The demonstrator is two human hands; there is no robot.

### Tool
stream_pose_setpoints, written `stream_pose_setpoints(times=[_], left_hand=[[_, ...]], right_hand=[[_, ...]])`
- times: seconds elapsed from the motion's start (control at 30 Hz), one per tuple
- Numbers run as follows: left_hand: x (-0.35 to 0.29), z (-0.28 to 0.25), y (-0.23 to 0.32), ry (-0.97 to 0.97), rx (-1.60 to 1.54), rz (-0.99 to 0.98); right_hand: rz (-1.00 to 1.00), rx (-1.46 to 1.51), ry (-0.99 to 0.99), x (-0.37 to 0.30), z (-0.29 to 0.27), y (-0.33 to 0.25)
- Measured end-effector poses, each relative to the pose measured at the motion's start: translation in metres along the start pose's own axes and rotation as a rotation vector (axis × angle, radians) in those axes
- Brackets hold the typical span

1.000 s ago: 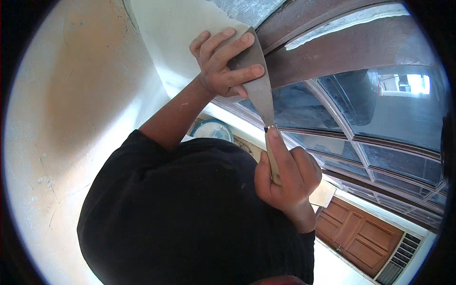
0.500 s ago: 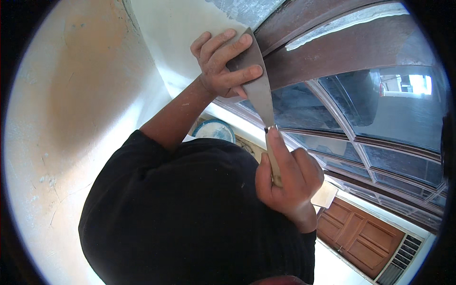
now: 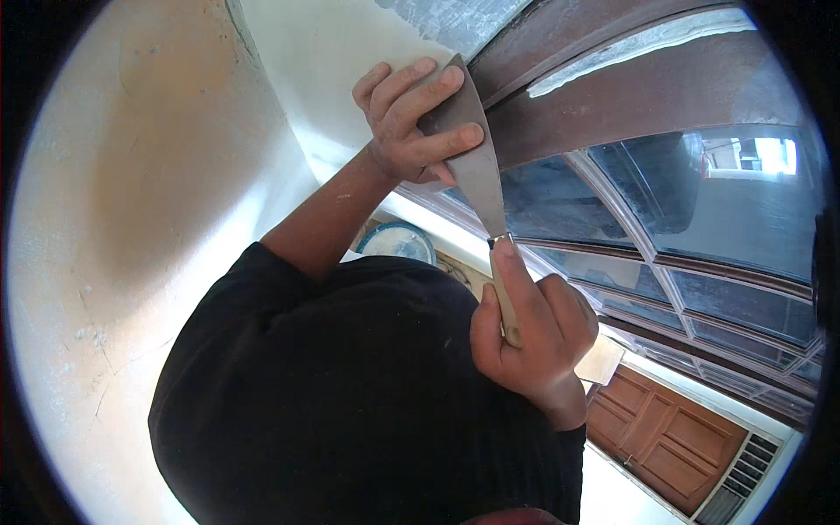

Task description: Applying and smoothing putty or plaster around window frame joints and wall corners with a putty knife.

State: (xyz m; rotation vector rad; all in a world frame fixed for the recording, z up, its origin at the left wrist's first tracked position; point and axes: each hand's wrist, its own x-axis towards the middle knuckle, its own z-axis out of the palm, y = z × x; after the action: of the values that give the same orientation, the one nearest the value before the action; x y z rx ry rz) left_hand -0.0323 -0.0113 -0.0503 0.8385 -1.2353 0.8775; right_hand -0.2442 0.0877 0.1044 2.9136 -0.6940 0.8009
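While gripped, putty knife (image 3: 477, 166) blade up

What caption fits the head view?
Right hand grips the wide steel putty knife; left hand presses its blade against white wall.
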Motion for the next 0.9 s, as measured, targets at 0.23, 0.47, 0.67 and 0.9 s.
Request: stream_pose_setpoints(times=[0.23, 0.47, 0.67, 0.9], left_hand=[[0.0021, -0.0006, -0.0002, -0.004, -0.001, -0.009], [0.0049, 0.0003, -0.0008, 0.01, -0.013, -0.005], [0.0048, -0.0002, -0.0017, 0.008, -0.021, 0.005], [0.0061, 0.0016, -0.0034, 0.023, -0.027, 0.025]], right_hand=[[0.033, -0.004, -0.054, -0.0006, -0.0004, 0.0026], [0.056, 0.036, -0.029, -0.0003, 0.0012, 0.0027], [0.066, 0.009, -0.048, 0.0008, -0.0023, 0.0007], [0.025, 0.003, -0.01, -0.0009, 0.0006, 0.0009]])
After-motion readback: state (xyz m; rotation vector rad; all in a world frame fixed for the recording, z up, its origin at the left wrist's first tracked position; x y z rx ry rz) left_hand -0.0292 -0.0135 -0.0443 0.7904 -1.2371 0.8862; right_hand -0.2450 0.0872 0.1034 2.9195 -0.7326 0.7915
